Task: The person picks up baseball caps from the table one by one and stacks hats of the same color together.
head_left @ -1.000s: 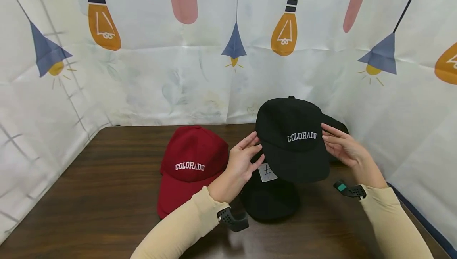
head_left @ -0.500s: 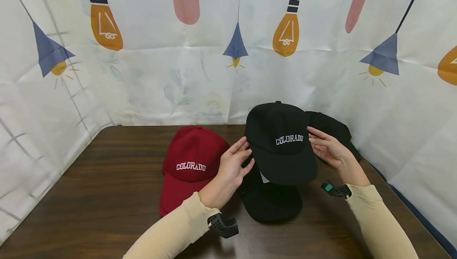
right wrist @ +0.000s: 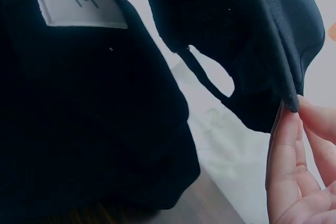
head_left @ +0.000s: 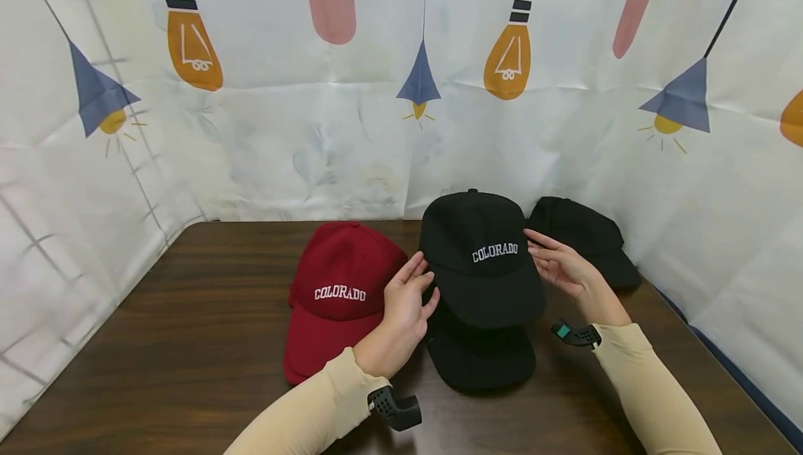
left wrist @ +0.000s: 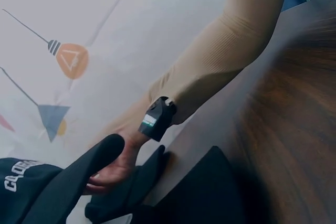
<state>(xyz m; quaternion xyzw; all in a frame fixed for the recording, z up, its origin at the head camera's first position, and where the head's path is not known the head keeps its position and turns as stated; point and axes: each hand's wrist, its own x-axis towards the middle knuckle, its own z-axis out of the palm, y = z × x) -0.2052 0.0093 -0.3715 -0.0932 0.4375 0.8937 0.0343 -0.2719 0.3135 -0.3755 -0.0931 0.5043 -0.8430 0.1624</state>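
Note:
A black baseball cap (head_left: pixel 479 232) with white COLORADO lettering is held up between both hands, its front toward the head camera. My left hand (head_left: pixel 401 312) pinches its left edge. On the other side, my right hand (head_left: pixel 567 274) pinches the right edge between thumb and fingers; the right wrist view shows that grip and the held cap's hollow underside. Beneath it stands a second black cap (head_left: pixel 483 361), largely hidden in the head view. Its white label (right wrist: pixel 79 2) with pen strokes shows in the right wrist view.
A red COLORADO cap (head_left: pixel 341 267) sits just left of the black ones, close by my left hand. Another black cap (head_left: pixel 580 235) lies at the back right of the brown wooden table (head_left: pixel 188 343). A white patterned cloth (head_left: pixel 263 141) hangs behind and along the sides.
Both hands have moved left and slightly down with the held black cap, bringing it over the lower one, whose label is now covered. The black cap at the back right has come into fuller view.

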